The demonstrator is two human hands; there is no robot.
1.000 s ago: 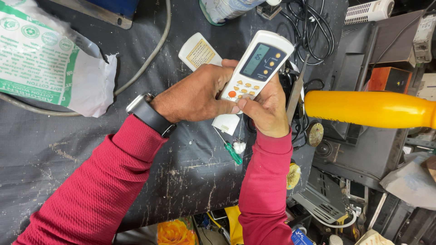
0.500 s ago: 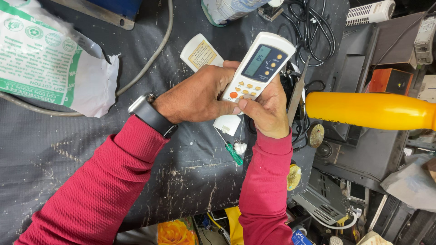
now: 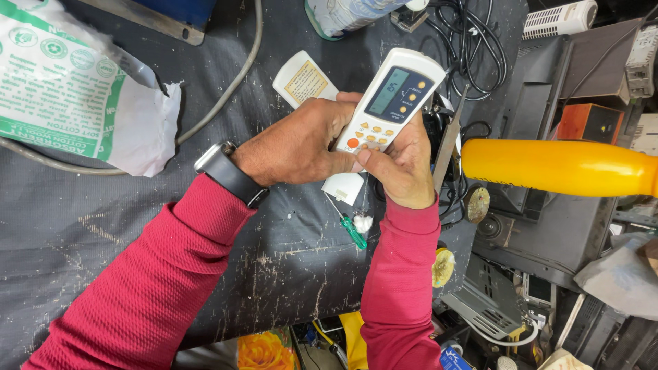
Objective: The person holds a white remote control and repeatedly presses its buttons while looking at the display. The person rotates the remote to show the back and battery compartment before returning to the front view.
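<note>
Head view: remote (image 3: 392,103) at centre, tilted, top end toward 1 o'clock, screen and buttons facing up. Left hand (image 3: 301,144) closes around its lower end from 9 o'clock. Right hand (image 3: 403,164) cups it from 5 o'clock, thumb on the bottom edge. Screwdriver (image 3: 348,225) lies on the mat (image 3: 82,226) just below at 6 o'clock. Bottle (image 3: 558,166) at 3 o'clock, apart.

remote (image 3: 394,103): white, orange buttons | bottle (image 3: 558,166): yellow | sleeves (image 3: 157,288): red | screwdriver (image 3: 353,231): green
</note>
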